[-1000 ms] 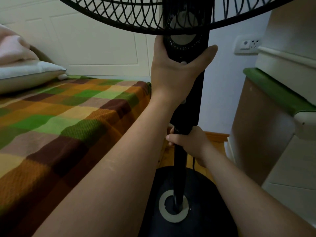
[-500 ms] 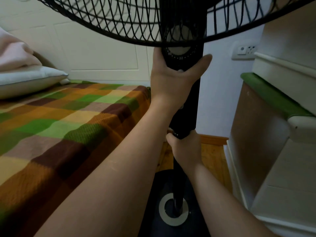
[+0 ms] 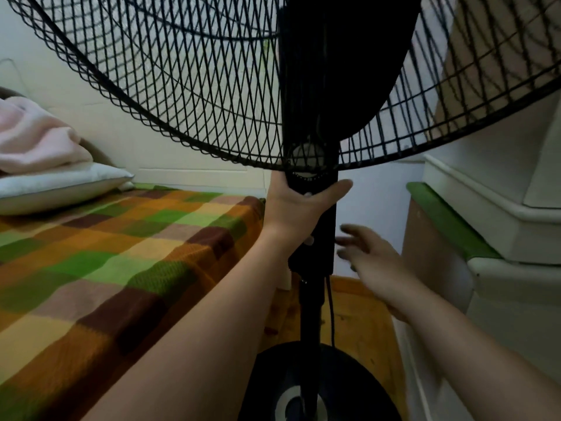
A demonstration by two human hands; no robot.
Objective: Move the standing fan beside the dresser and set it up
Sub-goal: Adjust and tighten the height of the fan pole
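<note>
A black standing fan (image 3: 312,299) stands upright on the wooden floor between the bed and the dresser. Its wire cage (image 3: 188,86) fills the top of the view and its round base (image 3: 318,387) sits at the bottom. My left hand (image 3: 299,209) grips the control column just under the timer dial. To the right of the pole, my right hand (image 3: 375,262) hovers off the fan with fingers spread, blurred by motion. The dresser (image 3: 449,253), brown-sided with a green top edge, stands at the right.
A bed with a checked orange, green and brown blanket (image 3: 115,253) fills the left, with a pillow (image 3: 57,186) and a pink cloth (image 3: 36,138) at its head. The fan's cord (image 3: 331,311) hangs beside the pole. White drawers (image 3: 516,299) are at the far right.
My right hand has let go of the fan's pole and moved up and to the right, fingers apart. The view has tilted up, showing more of the cage. My left hand keeps its grip.
</note>
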